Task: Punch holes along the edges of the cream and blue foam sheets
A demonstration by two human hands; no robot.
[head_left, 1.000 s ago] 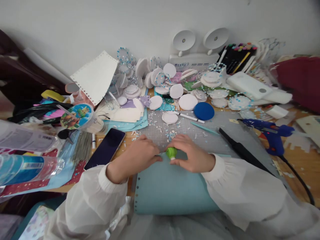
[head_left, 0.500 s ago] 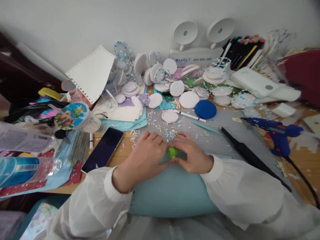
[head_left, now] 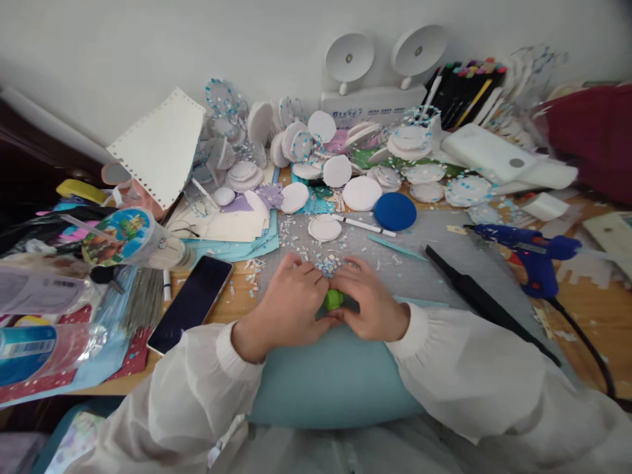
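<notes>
A small, rounded, bright green piece (head_left: 334,299) sits between my two hands at the table's near edge; its exact kind does not show. My left hand (head_left: 295,304) is closed, with thumb and fingers at the piece's left side. From the right, my right hand (head_left: 369,301) curls its thumb and fingers around the other side. The fingertips of both hands meet and partly cover the piece. Below the hands lies a smooth teal surface (head_left: 336,385). Just beyond them are small blue and white paper scraps (head_left: 330,264) and a white disc (head_left: 324,228).
A blue round lid (head_left: 395,210) and a white pen (head_left: 365,226) lie ahead. On the right are a black tool (head_left: 478,296) and a blue glue gun (head_left: 530,247) with its cord. A phone (head_left: 191,304), a cup (head_left: 123,237) and a bottle (head_left: 44,349) are on the left. White discs pile up behind.
The whole view has shifted slightly, so the table's things appear farther left. Both hands stay around the green piece, which seems turned a little, with the fingertips closer together.
</notes>
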